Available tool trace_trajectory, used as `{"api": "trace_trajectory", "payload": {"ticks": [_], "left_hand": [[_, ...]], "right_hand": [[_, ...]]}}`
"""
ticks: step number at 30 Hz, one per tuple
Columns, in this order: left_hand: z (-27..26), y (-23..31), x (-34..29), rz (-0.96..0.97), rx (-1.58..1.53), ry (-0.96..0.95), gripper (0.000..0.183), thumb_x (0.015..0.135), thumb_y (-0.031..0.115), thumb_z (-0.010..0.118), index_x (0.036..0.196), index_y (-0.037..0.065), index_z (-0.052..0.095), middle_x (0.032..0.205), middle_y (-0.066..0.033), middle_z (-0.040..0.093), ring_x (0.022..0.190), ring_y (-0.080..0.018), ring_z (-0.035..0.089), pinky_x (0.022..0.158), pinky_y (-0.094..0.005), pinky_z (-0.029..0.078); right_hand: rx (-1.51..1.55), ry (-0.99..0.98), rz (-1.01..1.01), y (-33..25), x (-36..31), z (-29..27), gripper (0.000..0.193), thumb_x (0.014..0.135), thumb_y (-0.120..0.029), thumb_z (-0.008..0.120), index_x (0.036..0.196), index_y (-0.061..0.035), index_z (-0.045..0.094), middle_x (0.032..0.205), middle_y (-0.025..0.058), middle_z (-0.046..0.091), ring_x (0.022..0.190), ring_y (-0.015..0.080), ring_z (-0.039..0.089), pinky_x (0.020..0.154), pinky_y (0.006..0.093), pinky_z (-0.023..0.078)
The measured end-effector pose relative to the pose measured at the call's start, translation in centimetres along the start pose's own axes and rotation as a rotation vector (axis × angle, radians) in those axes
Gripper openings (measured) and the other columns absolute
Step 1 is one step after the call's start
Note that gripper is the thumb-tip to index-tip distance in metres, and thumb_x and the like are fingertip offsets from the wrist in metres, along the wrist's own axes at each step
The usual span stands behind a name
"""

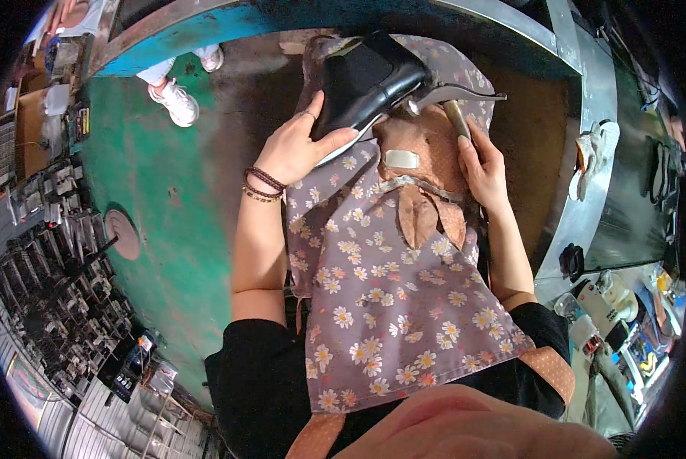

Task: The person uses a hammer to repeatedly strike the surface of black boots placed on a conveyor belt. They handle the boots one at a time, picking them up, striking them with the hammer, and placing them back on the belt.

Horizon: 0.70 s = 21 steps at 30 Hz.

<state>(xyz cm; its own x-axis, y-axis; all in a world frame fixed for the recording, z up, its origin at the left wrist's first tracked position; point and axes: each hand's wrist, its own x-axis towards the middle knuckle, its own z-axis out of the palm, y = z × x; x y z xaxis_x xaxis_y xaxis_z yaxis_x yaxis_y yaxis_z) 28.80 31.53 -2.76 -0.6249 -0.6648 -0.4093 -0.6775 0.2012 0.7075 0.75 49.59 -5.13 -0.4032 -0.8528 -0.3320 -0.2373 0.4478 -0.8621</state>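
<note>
A black ankle boot (369, 86) with a pale strip along its sole edge lies tilted on my lap, over the flowered apron (373, 268). My left hand (291, 147) is closed on the boot's near left end, thumb along the sole edge and fingers on the far side. In my right hand (483, 164) is a hammer (457, 93), gripped by its short wooden handle. Its metal head has a round face towards the boot and a long thin tail pointing right. The face is close beside the sole edge; I cannot tell whether they touch.
A blue metal frame (167, 50) arches across the far side. Another person's white shoes (176, 103) stand on the green floor (159, 176). Dark racks (60, 298) fill the left. At right, a metal bench edge (584, 183) carries a pale shoe-shaped piece (594, 159), with tools nearer me.
</note>
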Motion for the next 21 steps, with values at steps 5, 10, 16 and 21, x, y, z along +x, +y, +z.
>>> {"api": "trace_trajectory", "payload": {"ticks": [5,10,16,21], "left_hand": [[1.2,1.4,-0.2,-0.002,0.132,0.022,0.096,0.079,0.042,0.072,0.148,-0.003,0.023,0.12,-0.0302,0.058,0.112,-0.0385,0.059,0.097,-0.0384,0.045],[1.6,1.9,-0.2,-0.038,0.131,0.035,0.097,0.077,0.031,0.075,0.151,0.003,0.019,0.114,-0.0277,0.061,0.108,-0.0383,0.061,0.095,-0.039,0.047],[1.6,2.3,-0.2,-0.068,0.143,0.012,0.096,0.075,0.026,0.075,0.152,0.009,0.02,0.111,-0.0259,0.063,0.103,-0.0394,0.062,0.09,-0.0409,0.049],[2.4,1.5,-0.1,-0.021,0.153,0.068,0.095,0.072,0.028,0.073,0.149,0.004,0.022,0.095,-0.0246,0.066,0.093,-0.0384,0.065,0.084,-0.0435,0.052]], "right_hand": [[0.219,0.111,-0.208,-4.8,-1.1,0.3,0.05,0.1,-0.012,0.05,0.147,-0.006,0.036,0.083,0.0002,0.06,0.06,0.0035,0.041,0.054,0.0181,0.037],[0.396,0.451,-0.579,-9.9,-1.2,0.5,0.053,0.102,-0.016,0.035,0.152,-0.0114,0.016,0.064,0.0057,0.052,0.045,0.0102,0.042,0.038,0.0241,0.035],[-0.452,-0.088,-0.763,-5.8,-0.2,2.8,0.051,0.083,-0.003,0.064,0.132,-0.0169,0.056,0.108,0.0201,0.066,0.075,0.0381,0.067,0.063,0.0434,0.055],[-0.211,0.086,-0.82,-6.6,-1.9,1.9,0.044,0.081,0.012,0.051,0.125,0.0082,0.055,0.081,0.0194,0.064,0.068,0.0233,0.063,0.063,0.0309,0.051]]}}
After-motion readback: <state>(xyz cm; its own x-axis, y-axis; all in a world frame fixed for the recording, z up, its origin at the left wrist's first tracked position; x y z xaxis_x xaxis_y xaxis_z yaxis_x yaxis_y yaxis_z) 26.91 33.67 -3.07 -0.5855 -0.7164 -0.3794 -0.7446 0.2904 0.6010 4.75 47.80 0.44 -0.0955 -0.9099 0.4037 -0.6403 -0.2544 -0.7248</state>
